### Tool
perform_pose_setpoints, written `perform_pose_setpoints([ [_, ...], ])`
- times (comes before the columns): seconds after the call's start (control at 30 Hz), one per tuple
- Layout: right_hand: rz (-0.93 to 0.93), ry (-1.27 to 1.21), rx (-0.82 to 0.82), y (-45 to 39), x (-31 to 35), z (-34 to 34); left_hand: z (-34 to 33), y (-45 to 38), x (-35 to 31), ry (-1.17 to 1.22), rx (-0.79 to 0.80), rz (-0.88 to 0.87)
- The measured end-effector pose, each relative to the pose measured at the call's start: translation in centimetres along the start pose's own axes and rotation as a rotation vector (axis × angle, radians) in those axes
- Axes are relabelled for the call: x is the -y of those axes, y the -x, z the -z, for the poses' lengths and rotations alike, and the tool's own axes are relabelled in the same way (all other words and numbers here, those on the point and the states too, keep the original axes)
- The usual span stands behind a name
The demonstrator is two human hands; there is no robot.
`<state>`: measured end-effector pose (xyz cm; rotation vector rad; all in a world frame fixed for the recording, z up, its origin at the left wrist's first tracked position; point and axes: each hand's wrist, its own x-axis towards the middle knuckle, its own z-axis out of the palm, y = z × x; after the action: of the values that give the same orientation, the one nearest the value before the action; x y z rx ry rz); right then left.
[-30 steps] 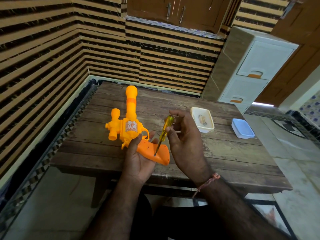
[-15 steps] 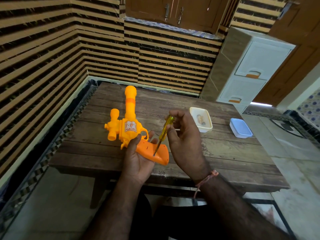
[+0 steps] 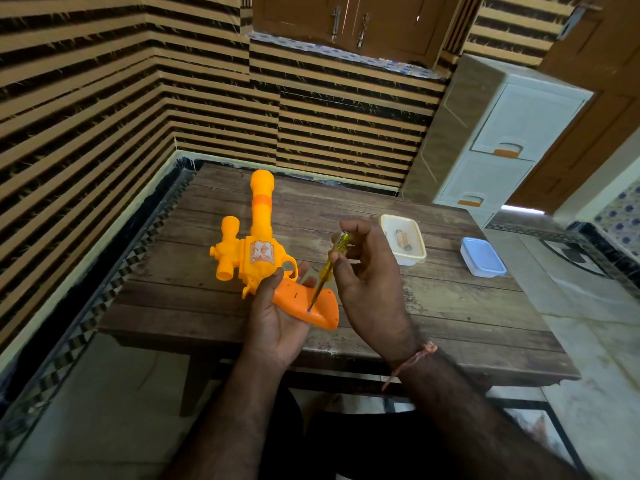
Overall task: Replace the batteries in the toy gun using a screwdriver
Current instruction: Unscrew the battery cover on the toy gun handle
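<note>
An orange and yellow toy gun (image 3: 258, 249) lies over the wooden table (image 3: 450, 313), its barrel pointing away from me. My left hand (image 3: 277, 320) cups the orange grip from below, thumb over its left side. My right hand (image 3: 367, 282) pinches a yellow-handled screwdriver (image 3: 329, 268) between thumb and fingers. The screwdriver leans down to the left and its tip rests on a spot on the grip's flat side. A cream open box (image 3: 403, 239) further right holds batteries.
A blue-lidded white box (image 3: 482, 257) sits near the table's right edge. A white drawer unit (image 3: 498, 133) stands behind the table at the right. Striped walls close in on the left and back. Tiled floor lies to the right.
The screwdriver stays with its tip on the grip; my right fingers have shifted slightly on the handle. Both hands and the gun remain in about the same place.
</note>
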<state>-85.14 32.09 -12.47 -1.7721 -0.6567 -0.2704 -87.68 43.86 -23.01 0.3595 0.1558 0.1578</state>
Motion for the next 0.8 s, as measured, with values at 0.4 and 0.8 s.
perform_pose_setpoints([
  [0.4,0.017,0.071,0.027,0.21,0.31,0.45,-0.06,-0.10,0.03,-0.019,0.004,0.013],
  [0.8,0.036,0.104,-0.037,-0.09,0.34,-0.17,0.17,-0.10,-0.03,-0.013,-0.037,0.020],
])
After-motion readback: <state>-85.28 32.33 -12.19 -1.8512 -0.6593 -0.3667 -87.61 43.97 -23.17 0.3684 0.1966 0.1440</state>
